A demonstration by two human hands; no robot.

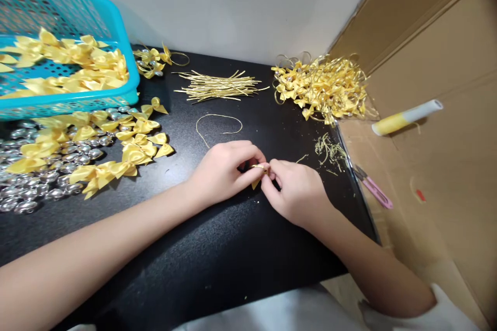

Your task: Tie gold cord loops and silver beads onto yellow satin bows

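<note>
My left hand (227, 171) and my right hand (297, 191) meet fingertip to fingertip over the black table. Between the left thumb and forefinger is a gold cord (259, 166). A bit of yellow ribbon bow (254, 184) shows under those fingers; most of it is hidden. My right thumb and forefinger pinch at the same spot, and the fingers cover what they grip. Behind my left hand a long thin gold string (219, 115) lies in a loose curve. Farther back is a pile of cut gold cords (221, 86).
A turquoise basket (132, 75) of yellow bows stands at left, with silver beads (50, 181) and loose bows (134, 152) before it. Finished bow loops (322, 88) are heaped at back right. Thread scraps (330, 150), pink-handled snips (375, 189) and a yellow-white tube (407, 116) lie right.
</note>
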